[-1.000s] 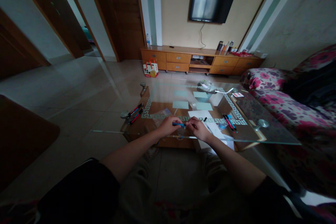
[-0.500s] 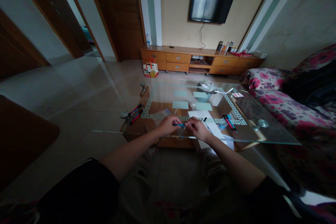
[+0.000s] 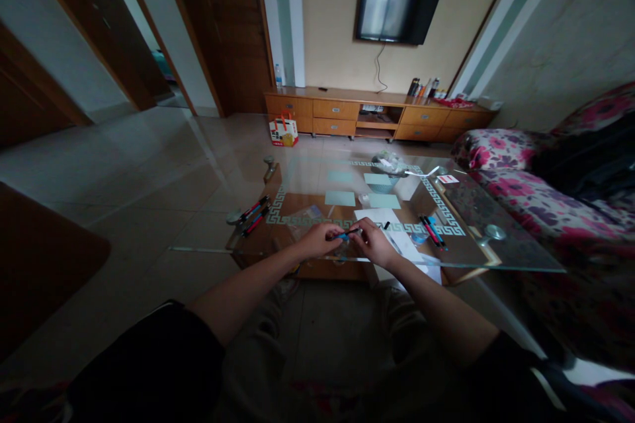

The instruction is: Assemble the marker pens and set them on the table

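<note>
Over the near edge of the glass table, my left hand (image 3: 318, 242) is closed around a blue pen (image 3: 342, 236). My right hand (image 3: 373, 243) pinches a thin dark piece at the pen's right end; whether that piece is joined to the blue barrel I cannot tell. Both hands are close together with the pen level between them. Just beyond my right hand lies a small black pen cap (image 3: 387, 225). Beneath that hand, white paper (image 3: 409, 248) shows.
Red, blue and black pens (image 3: 254, 215) lie at the left of the glass table (image 3: 516, 258), with more pens (image 3: 433, 232) at the right. Farther back are pale cards (image 3: 340, 198) and a bag-covered basket (image 3: 389, 165). A floral sofa (image 3: 560, 201) stands right.
The dark piece between the pen and my right fingers now shows more plainly, and the blue barrel has tilted slightly. My right hand has shifted a little; the other things lie as before.
</note>
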### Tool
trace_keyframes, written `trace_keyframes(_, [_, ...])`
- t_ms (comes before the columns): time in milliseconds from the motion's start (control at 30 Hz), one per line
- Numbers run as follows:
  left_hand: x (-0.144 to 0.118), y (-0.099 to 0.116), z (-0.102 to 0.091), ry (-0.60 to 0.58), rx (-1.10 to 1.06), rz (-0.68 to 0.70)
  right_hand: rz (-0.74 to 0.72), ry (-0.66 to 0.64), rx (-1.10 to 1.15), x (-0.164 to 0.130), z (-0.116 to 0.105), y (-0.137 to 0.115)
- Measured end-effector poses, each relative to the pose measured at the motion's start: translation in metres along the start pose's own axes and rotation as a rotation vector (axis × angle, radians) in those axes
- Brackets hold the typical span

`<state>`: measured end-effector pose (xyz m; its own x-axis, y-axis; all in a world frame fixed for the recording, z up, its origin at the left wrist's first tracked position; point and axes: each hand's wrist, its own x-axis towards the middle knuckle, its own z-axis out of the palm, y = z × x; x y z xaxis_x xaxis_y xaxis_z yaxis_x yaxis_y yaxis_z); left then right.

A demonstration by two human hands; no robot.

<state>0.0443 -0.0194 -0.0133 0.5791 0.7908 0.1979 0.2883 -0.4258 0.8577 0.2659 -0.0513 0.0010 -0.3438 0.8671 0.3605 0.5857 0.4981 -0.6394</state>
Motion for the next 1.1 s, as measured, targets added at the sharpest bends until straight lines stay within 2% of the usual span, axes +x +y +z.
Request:
trace_keyframes(167, [-0.001,0.0,0.001,-0.061,0.015,0.012,-0.019,-0.017,-0.01,-0.002,-0.002,0.0])
trace_keyframes(367, [0.0,-0.006,0.002,-0.011,0.025,-0.014,0.015,0.069,-0.09,0.0,-0.009,0.007])
trace_keyframes(533, [0.001,-0.01,0.001,0.019,0.033,-0.028,0.084,0.166,-0.311,0.0,-0.027,0.018])
trace_keyframes(667, [-0.001,-0.009,0.0,0.02,0.045,-0.022,0.231,0.134,-0.578,-0.006,-0.038,0.03])
trace_keyframes(733, [-0.001,-0.007,0.0,0.02,0.048,-0.025,0.304,0.111,-0.637,-0.008,-0.042,0.039])
trace_keyframes(900, [-0.002,-0.004,-0.001,0.014,0.042,-0.026,0.425,0.132,-0.631,-0.013,-0.047,0.061])
trace_keyframes(1100, [-0.001,-0.005,-0.001,0.022,0.025,-0.032,0.381,0.12,-0.577,-0.013,-0.047,0.077])
